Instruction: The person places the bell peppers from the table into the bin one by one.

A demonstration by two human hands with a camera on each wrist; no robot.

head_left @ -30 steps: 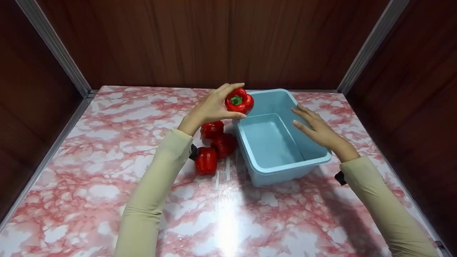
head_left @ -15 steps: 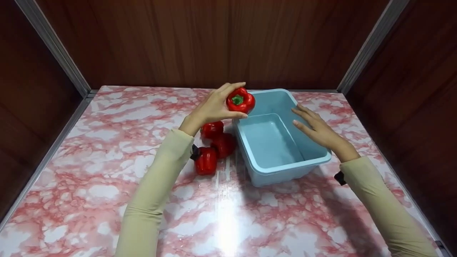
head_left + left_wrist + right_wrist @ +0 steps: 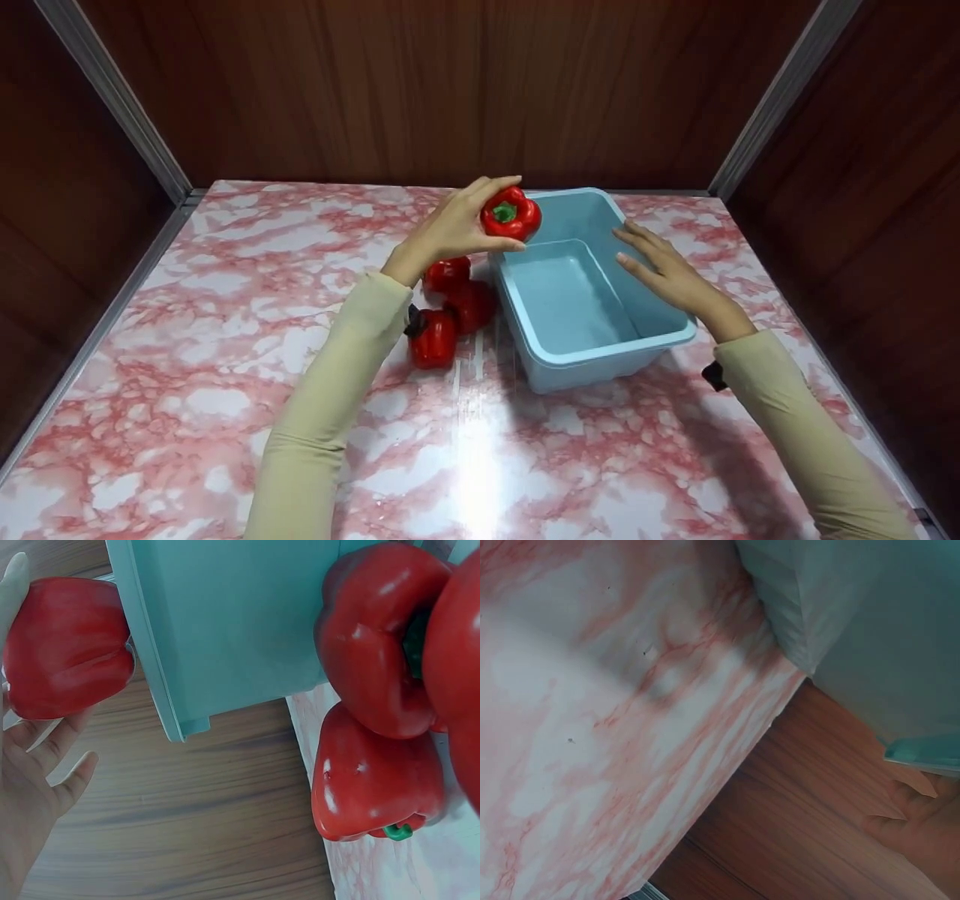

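My left hand (image 3: 459,223) holds a red bell pepper (image 3: 517,217) between thumb and fingers, its green stem facing the head camera. In the head view the pepper overlaps the far left rim of a light blue bin (image 3: 570,355); the left wrist view shows the same pepper (image 3: 71,645) beside the bin's wall (image 3: 232,622). My right hand (image 3: 671,274) has its fingers extended at the bin's right rim, holding nothing; whether it touches the rim I cannot tell. Three more red bell peppers, one nearest me (image 3: 433,341), lie together left of the bin.
Pink-and-white marbled table (image 3: 187,345) surrounds the bin and peppers. Dark wood panels (image 3: 450,90) rise behind it and at both sides, with grey metal strips at the corners. A bright glare falls on the table's front middle.
My left hand has moved slightly to the right with the pepper in its grip. The right hand, the bin and the other peppers stay as they were.
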